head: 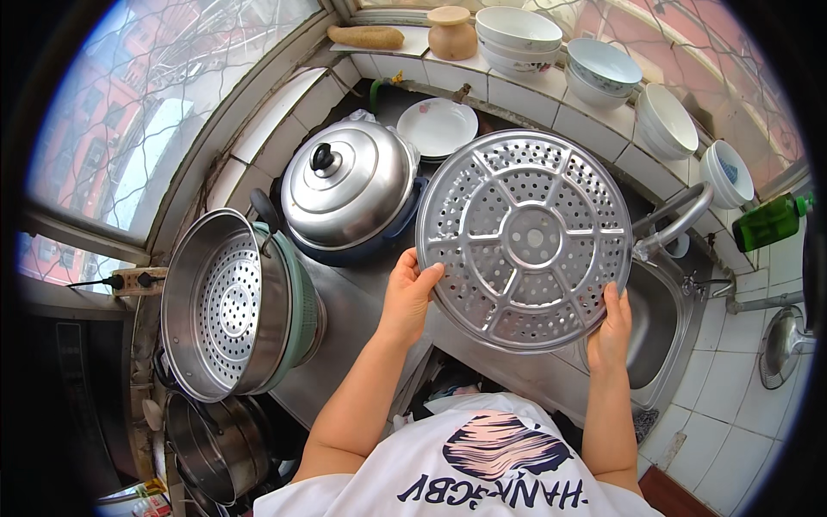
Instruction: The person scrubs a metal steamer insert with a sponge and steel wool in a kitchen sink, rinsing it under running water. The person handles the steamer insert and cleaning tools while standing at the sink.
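Note:
Both hands hold a round perforated metal steamer rack (535,238) by its rim, raised over the counter and the edge of the sink (652,323). My left hand (408,300) grips the rack's left edge, thumb on top. At its lower right edge is my right hand (609,326), fingers curled around the rim. Left of the rack sits a dark blue pot (362,249) under a domed metal lid (352,187) with a black knob. Farther left, a steamer pot with a perforated bottom (232,310) rests in a green plastic colander (300,310).
Stacked white plates (438,128) lie behind the pot. Along the tiled ledge stand several bowls (519,39), a wooden jar (451,35) and a long root vegetable (366,37). A curved faucet (678,216) rises by the sink. A green bottle (769,223) and a skimmer (780,349) are at the right.

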Motion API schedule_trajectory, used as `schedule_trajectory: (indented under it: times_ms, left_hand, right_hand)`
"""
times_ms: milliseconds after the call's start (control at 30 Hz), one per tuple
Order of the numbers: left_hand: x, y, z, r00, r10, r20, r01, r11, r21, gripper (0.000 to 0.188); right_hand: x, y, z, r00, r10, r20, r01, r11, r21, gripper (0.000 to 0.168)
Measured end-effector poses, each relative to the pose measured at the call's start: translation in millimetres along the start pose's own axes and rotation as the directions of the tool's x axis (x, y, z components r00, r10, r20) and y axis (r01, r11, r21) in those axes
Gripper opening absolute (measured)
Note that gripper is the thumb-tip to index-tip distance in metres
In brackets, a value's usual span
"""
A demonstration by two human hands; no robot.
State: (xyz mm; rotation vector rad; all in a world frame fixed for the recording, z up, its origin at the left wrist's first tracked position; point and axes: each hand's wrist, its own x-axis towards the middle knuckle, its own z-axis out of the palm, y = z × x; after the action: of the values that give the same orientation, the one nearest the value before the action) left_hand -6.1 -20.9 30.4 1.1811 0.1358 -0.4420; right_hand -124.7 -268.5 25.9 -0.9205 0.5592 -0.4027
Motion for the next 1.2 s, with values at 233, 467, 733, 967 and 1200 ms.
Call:
schedule_trajectory:
  times_ms: [233, 467, 733, 967, 1200]
  left_hand:
    - [4.4, -6.2, -6.8, 0.998, 0.028, -0.062, -0.027, 0.999, 0.023, 0.013]
    - [26.3, 0.7, -16.6, 0.998, 0.016, -0.062, -0.004, 0.984, 0.177, 0.02]
    - [75.4, 69.0, 10.2, 0.944, 0.266, 0.198, -0.331, 0.775, 0.538, 0.039]
    - [83.5, 84.1, 25.2, 0.97, 0.019, 0.242, -0.134, 0.873, 0.469, 0.034]
    - [84.3, 81.4, 27.9, 0.975, 0.068, 0.211, -0.179, 0.8, 0.572, 0.022]
  right_hand:
    - [-1.8, 2.8, -2.7, 0.997, 0.001, 0.079, -0.003, 1.0, 0.015, 0.032]
    - [-2.9, 5.2, -4.7, 0.99, -0.008, 0.141, 0.004, 0.999, 0.032, 0.028]
    - [-14.9, 0.5, 4.7, 0.985, 0.006, 0.171, -0.006, 1.0, -0.001, 0.027]
    - [-17.3, 8.7, -8.5, 0.99, 0.004, 0.141, -0.009, 0.999, 0.033, 0.024]
    - [-21.1, 9.0, -11.6, 0.99, -0.018, 0.143, 0.017, 1.0, 0.007, 0.026]
